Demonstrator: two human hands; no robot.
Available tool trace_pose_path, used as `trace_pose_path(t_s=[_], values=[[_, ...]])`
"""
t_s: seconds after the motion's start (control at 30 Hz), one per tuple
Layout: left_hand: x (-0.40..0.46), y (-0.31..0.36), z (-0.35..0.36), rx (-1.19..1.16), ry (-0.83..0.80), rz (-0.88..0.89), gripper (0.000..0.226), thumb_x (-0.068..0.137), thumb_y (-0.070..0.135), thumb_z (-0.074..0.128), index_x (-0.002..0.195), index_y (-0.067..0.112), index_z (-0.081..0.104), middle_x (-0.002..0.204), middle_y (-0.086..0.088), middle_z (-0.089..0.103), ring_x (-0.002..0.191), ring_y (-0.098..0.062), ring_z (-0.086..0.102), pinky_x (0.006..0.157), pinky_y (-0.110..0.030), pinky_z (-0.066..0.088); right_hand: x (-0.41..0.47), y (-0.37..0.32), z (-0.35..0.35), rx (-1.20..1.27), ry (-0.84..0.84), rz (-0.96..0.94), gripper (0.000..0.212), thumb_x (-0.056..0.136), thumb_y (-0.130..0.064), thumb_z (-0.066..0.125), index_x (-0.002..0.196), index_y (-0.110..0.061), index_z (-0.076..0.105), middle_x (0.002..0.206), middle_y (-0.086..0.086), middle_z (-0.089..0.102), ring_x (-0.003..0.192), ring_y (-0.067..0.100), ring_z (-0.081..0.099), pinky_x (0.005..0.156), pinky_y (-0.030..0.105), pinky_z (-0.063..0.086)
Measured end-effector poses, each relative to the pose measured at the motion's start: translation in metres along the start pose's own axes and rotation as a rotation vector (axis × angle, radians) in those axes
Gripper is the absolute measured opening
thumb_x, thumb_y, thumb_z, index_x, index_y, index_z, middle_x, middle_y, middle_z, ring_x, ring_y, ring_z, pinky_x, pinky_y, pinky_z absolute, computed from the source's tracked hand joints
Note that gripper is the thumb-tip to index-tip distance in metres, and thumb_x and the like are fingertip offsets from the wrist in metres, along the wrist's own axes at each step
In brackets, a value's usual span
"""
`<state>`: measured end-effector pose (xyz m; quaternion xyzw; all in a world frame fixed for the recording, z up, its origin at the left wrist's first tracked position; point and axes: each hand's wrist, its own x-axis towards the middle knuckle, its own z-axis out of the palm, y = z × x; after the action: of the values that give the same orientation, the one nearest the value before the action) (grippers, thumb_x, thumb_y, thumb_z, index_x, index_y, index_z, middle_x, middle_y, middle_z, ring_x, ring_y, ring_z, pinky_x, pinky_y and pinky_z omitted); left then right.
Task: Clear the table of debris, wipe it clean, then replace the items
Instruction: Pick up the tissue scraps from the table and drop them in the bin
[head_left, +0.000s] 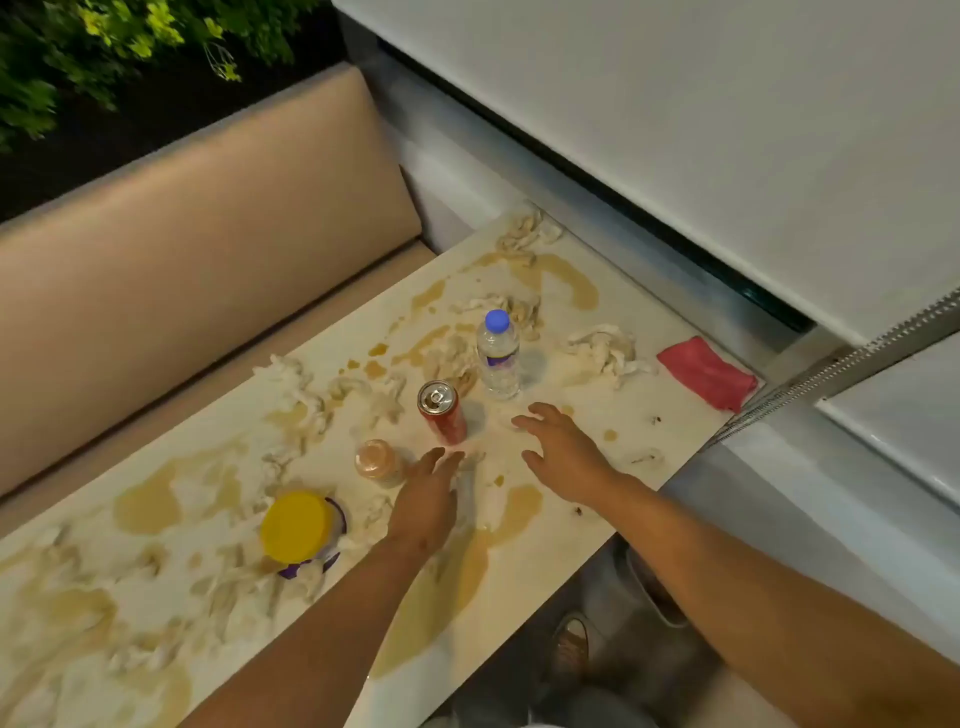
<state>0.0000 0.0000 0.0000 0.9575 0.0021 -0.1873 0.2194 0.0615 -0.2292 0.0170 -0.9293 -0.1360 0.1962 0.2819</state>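
Debris litters the wet surface; left hand and right hand hover spread, empty. Best lift can and bottle upright first.

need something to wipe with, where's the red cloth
In the head view the red cloth lies at the table's far right corner, right of a crumpled tissue.

The red can, water bottle and small jar stand close together; table beyond lies open toward the pink cloth
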Motion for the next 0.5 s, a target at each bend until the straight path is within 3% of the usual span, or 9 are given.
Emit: trace_pose_path(t_s=[0.23, 0.33, 0.5], values=[[0.009, -0.009, 0.010, -0.030, 0.024, -0.020, 0.053, 0.093, -0.004, 0.050, 0.141, 0.017, 0.058, 0.144, -0.010, 0.048, 0.126, -0.031, 0.052, 0.102, -0.038, 0.048, 0.042, 0.000, 0.016, -0.313, -0.085, 0.029, 0.051, 0.104, -0.021, 0.052, 0.154, -0.026, 0.041, 0.161, 0.006, 0.030, 0.137, 0.032, 0.040, 0.110, 0.041, 0.038], [0.013, -0.014, 0.012, -0.079, 0.034, -0.034, 0.053, 0.089, -0.008, 0.053, 0.137, 0.014, 0.061, 0.135, -0.009, 0.050, 0.108, -0.027, 0.059, 0.095, -0.034, 0.051, 0.049, 0.003, 0.022, -0.373, -0.093, 0.028, 0.044, 0.102, -0.016, 0.052, 0.146, -0.022, 0.051, 0.145, 0.007, 0.045, 0.126, 0.031, 0.047, 0.104, 0.039, 0.041], [0.018, -0.020, 0.015, -0.030, 0.051, -0.025, 0.037, 0.086, -0.007, 0.062, 0.117, 0.009, 0.072, 0.113, -0.010, 0.057, 0.101, -0.030, 0.057, 0.080, -0.027, 0.043, 0.048, 0.006, 0.036, -0.345, -0.030, 0.070, 0.043, 0.097, -0.004, 0.049, 0.135, -0.021, 0.063, 0.126, 0.007, 0.054, 0.117, 0.029, 0.053, 0.096, 0.037, 0.042]])
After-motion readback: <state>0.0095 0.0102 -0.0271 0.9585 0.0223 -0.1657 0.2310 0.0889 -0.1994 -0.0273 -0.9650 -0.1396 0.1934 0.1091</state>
